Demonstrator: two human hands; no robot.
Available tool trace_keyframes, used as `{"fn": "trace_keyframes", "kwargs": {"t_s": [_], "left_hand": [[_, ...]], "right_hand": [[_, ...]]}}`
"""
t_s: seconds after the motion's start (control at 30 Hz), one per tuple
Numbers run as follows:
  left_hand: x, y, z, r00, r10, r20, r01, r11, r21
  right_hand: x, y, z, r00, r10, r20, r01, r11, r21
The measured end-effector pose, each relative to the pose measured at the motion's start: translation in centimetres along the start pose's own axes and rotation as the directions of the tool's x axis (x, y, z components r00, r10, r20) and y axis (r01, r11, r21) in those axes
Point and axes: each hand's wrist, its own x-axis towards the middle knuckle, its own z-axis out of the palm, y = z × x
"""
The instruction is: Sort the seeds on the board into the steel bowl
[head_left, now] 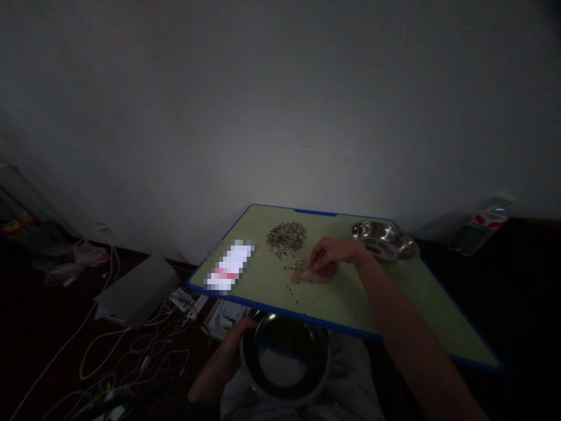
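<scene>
My right hand is over the table with its fingers bent together at a see-through pinkish half-round plate, which looks like a protractor. It lies flat or nearly so on the pale green tabletop. Just beyond it spreads a heap of small dark grains or seeds, with several loose ones near the plate's left side. Below the table's front edge, my left hand grips the left rim of a steel bowl above my lap. The bowl's far rim is partly under the table edge.
A second shiny steel bowl stands at the table's right rear, beside my right forearm. A bright, pixelated phone-like screen is at the left. Cables and a grey box lie on the floor to the left. A wall rises behind the table.
</scene>
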Motion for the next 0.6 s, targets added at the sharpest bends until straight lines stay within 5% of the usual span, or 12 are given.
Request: {"fn": "trace_keyframes", "kwargs": {"t_s": [0.43,0.6], "left_hand": [[-0.5,0.4,0.5,0.997,0.079,-0.025,-0.079,0.997,-0.009],[-0.3,0.2,0.1,0.998,0.062,-0.004,-0.062,0.998,-0.020]], "right_hand": [[1.0,-0.7,1.8,1.000,-0.006,0.025,0.007,1.000,-0.026],[1.1,-1.0,2.2,0.999,-0.035,0.003,0.035,0.985,-0.171]]}}
